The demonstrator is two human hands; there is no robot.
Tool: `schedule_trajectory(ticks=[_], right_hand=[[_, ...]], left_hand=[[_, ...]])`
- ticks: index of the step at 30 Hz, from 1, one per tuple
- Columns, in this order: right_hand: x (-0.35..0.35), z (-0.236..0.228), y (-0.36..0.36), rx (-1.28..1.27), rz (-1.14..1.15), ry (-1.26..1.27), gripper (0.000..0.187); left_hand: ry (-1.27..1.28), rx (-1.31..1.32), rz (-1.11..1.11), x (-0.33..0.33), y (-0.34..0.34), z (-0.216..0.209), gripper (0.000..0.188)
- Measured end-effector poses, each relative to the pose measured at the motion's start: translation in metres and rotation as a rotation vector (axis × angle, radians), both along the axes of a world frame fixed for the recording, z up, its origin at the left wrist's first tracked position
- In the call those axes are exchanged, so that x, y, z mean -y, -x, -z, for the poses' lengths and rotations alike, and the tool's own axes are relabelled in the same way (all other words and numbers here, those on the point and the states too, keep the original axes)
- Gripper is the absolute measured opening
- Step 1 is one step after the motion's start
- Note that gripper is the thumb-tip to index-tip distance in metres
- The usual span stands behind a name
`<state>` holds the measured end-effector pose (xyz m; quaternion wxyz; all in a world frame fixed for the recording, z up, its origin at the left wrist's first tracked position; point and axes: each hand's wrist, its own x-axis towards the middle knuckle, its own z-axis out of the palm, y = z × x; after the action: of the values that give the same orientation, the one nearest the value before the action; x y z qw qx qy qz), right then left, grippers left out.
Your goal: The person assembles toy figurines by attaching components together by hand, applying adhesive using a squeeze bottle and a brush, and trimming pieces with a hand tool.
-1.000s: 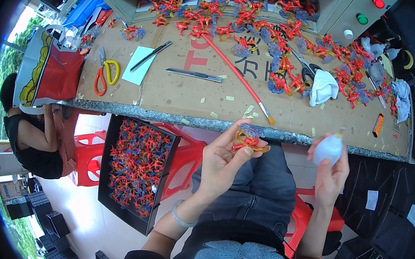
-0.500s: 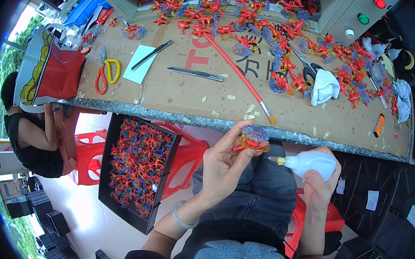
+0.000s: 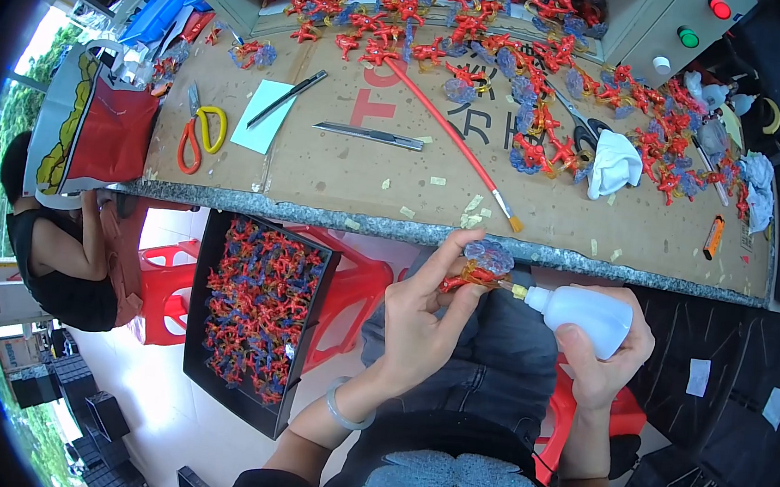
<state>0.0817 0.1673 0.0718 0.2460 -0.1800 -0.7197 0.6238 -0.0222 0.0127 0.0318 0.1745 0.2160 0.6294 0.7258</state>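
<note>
My left hand (image 3: 421, 316) pinches a small red and blue plastic figure (image 3: 476, 265) just below the table's front edge. In my right hand (image 3: 603, 355) lies a white squeeze bottle (image 3: 579, 311), held sideways, its yellowish nozzle touching the figure. Both hands hover over my lap. Many more red and blue figures (image 3: 533, 98) are heaped on the cardboard-covered table (image 3: 341, 170) at the back.
A black tray (image 3: 253, 320) full of figures rests on a red stool at my left. On the table lie a red-handled brush (image 3: 455, 138), orange scissors (image 3: 200, 139), a knife blade (image 3: 367, 135), a white cloth (image 3: 612, 163). Another person (image 3: 51, 251) sits far left.
My right hand turned the bottle from upright to sideways and brought its nozzle up to the figure in my left hand. The left hand rose slightly.
</note>
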Motion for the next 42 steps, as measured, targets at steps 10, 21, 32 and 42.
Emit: schedule_trajectory(ticks=[10,21,32,42], right_hand=[[0.007,-0.002,0.003,0.047,0.064,-0.044,0.031],[0.003,0.003,0.001,-0.003,0.012,-0.189,0.037],[-0.073,0.042,-0.017,-0.237,-0.022,0.322,0.057],[-0.134,0.087,0.0,0.016,0.305,-0.077,0.039]], left_hand=[[-0.004,-0.007,-0.007,-0.001,-0.002,0.003,0.048],[0.002,0.016,0.011,0.0,-0.001,0.003,0.049],[-0.123,0.31,0.088,0.004,0.007,-0.006,0.047],[-0.172,0.391,0.061,0.002,0.008,-0.011,0.049]])
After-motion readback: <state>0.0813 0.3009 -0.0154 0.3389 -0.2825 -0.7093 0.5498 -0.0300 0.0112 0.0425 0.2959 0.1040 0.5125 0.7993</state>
